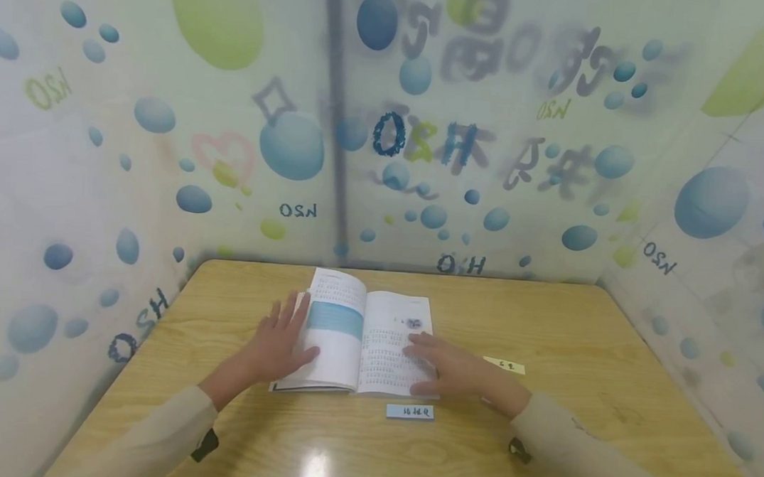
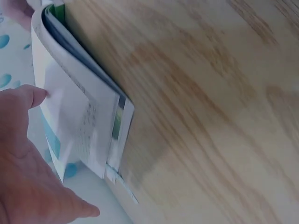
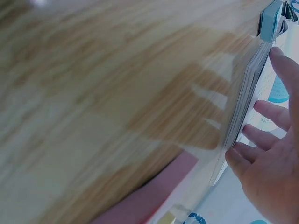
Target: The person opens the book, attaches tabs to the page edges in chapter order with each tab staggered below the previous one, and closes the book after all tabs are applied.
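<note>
An open book (image 1: pixel 391 378) lies on the table, with a blue band printed across its left page (image 1: pixel 332 364) and small text and a little picture on the right one. My left hand (image 1: pixel 281 344) is spread, its thumb against the left page and its fingers along the outer edge. Over the outer side of the right page is my right hand (image 1: pixel 450 366), fingers apart and slightly bent. In the right wrist view the right hand (image 3: pixel 271 158) touches the book's edge. The left page bows up in the left wrist view, where the left hand (image 2: pixel 32 172) shows beside it.
A blue slip with handwriting (image 1: pixel 409 412) lies just in front of the book. A yellow slip (image 1: pixel 506 365) is right of the right hand, and a pink slip (image 3: pixel 154 196) shows in the right wrist view. A thin ribbon (image 2: pixel 124 184) hangs from the book. Patterned walls surround the wooden table (image 1: pixel 580 389).
</note>
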The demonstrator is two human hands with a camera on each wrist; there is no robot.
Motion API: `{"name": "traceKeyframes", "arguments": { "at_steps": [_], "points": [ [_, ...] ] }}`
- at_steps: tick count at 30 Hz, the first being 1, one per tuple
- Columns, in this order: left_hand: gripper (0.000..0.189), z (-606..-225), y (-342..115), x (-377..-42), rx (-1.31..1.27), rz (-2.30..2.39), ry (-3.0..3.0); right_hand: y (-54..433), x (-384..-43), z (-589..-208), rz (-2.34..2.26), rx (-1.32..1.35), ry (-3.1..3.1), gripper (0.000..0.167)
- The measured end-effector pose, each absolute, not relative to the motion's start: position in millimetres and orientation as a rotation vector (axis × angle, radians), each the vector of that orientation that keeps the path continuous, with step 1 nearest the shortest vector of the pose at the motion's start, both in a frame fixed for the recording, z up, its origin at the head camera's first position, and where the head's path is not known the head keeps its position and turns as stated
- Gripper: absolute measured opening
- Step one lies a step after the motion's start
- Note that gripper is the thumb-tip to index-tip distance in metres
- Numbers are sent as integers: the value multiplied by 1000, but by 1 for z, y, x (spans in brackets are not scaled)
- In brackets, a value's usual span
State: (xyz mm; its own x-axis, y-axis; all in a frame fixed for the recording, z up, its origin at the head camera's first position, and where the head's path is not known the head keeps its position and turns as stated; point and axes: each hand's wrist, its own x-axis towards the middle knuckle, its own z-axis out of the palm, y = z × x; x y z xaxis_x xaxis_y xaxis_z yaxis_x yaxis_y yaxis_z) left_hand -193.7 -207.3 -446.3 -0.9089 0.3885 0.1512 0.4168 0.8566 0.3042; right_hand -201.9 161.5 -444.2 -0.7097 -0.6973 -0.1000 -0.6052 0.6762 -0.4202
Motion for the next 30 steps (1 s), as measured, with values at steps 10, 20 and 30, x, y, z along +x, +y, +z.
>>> {"name": "traceKeyframes", "arguments": {
  "at_steps": [10, 20, 30],
  "points": [
    [80, -458, -159, -199, -757, -489, -3054, 162, -202, -448, -495, -1027, 2638, 69],
    [63, -454, -125, -193, -834, -348, -3155, 161, -202, -447, -500, -1017, 2632, 69],
    [61, -453, -122, -194, -828, -274, -3204, 161, -203, -445, -456, -1054, 2625, 72]
  ]
}}
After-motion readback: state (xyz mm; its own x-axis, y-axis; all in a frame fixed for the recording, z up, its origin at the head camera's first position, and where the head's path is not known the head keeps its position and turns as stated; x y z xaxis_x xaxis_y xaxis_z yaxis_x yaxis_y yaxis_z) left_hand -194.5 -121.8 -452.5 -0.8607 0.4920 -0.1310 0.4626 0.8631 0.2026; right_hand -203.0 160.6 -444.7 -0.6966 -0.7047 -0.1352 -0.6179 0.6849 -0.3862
